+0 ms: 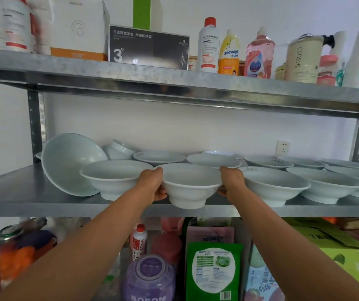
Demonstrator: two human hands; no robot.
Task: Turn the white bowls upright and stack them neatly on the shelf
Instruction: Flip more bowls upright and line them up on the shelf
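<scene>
Held at opposite sides of the rim by left grip (152, 183) and right grip (231, 183), both curled round white bowl (190, 185). Upright, plain, footed, at middle of shelf (22, 192) front edge. Flanked closely by left neighbour bowl (111, 177) and right neighbour bowl (276, 185); open room above and frontward.

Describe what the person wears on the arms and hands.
Nothing worn shows. The left forearm and right forearm are bare from the frame's lower edge up to the left hand and right hand: no sleeves, gloves, watch or bracelet. Fingers are mostly hidden, so rings cannot be ruled out.
</scene>
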